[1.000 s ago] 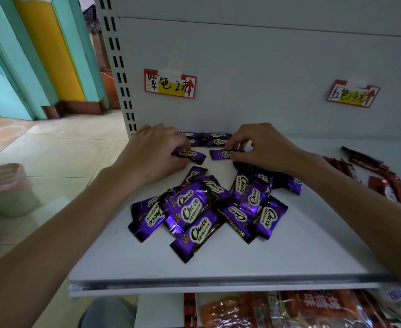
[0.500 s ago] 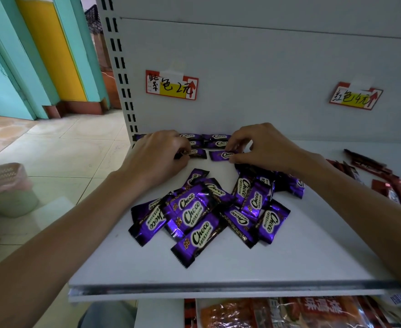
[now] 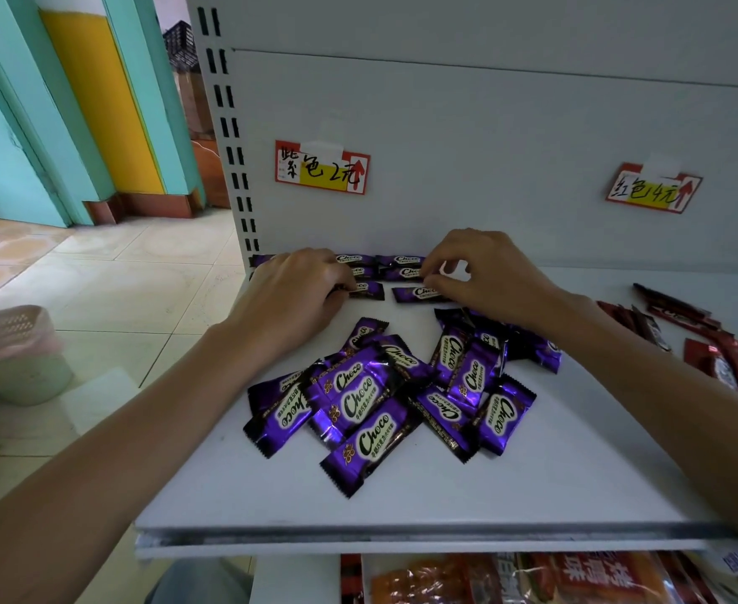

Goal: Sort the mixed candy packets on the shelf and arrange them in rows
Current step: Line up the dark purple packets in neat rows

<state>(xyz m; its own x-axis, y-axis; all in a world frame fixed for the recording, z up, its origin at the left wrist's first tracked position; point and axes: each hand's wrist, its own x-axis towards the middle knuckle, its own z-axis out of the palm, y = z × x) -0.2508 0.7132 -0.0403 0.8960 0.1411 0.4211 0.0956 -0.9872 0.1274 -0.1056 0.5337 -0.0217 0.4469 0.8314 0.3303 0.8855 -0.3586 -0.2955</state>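
White shelf (image 3: 576, 486), flat board. Loose purple Choco pile (image 3: 384, 398) approx. mid-board, packets overlapping. Behind pile, at rear edge: rowed purple packets (image 3: 402, 272), lying flat. Right of pile, well apart: red packets (image 3: 724, 355), jumbled.

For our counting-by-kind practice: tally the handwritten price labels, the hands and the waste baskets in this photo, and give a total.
price labels: 2
hands, left and right: 2
waste basket: 1
Total: 5
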